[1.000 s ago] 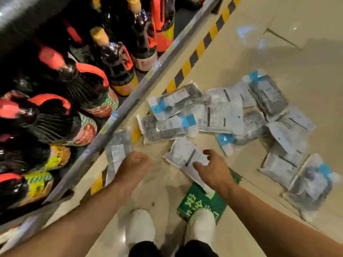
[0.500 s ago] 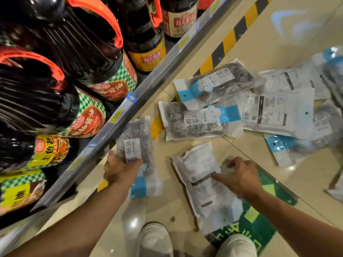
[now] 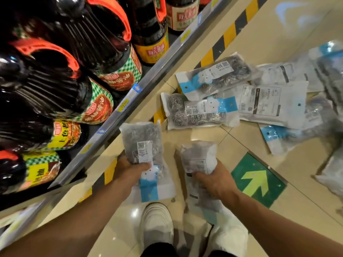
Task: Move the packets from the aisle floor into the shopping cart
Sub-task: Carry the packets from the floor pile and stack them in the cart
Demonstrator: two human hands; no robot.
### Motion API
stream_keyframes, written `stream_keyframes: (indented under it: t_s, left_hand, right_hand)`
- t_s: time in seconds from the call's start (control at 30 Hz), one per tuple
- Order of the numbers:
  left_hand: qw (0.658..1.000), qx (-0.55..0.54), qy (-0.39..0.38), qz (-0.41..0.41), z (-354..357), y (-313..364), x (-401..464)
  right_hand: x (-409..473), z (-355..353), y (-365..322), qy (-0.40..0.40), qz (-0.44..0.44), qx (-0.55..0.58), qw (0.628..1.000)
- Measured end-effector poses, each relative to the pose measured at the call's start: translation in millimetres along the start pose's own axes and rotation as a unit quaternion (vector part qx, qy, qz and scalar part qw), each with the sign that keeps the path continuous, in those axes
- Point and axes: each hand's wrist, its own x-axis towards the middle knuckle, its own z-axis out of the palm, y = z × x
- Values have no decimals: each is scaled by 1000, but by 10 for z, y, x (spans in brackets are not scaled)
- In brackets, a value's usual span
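My left hand (image 3: 130,168) grips a clear packet of steel scourers (image 3: 143,145) with a blue and white header, lifted off the floor. My right hand (image 3: 215,179) grips a second packet (image 3: 199,158), label side up, also raised. Several more packets lie on the tiled floor ahead: one with a blue band (image 3: 198,113), one above it (image 3: 213,75), a white-backed one (image 3: 272,103) and others blurred at the right edge (image 3: 330,175). The shopping cart is not in view.
A low shelf edge (image 3: 118,110) runs diagonally on the left, stocked with dark sauce bottles (image 3: 104,58). Black and yellow hazard tape (image 3: 228,34) lines the floor by it. A green arrow sticker (image 3: 258,179) lies right of my white shoes (image 3: 156,225).
My right hand closed on the packet it was touching and lifted it off the floor. My left hand raised its packet higher. The view moved closer to the floor.
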Motion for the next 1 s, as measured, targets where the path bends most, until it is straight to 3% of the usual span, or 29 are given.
stream_keyframes:
  t_s: [0.13,0.23,0.43,0.67,1.0]
  left_hand:
    - [999,17,-34,24,-338,194,-965]
    - [995,10,-99,23,-575,467,-1823]
    - [977,-31,-205,55,-1136,1156,-3419]
    - [969,-49,-222,96,-1862,1796,-5192]
    - [925,-61,-291,237,-2534,2753,-6910]
  right_hand:
    - [-729,-423,-149,18,-2,107,994]
    - [-1419,-876,-346,5,-12,159,987]
    - [-3072,-1803,-891,-1,-56,182,982]
    - [-4960,-2517,-1410,0,-76,211,975]
    - [-6957,-3281,-1855,108,-165,286,937]
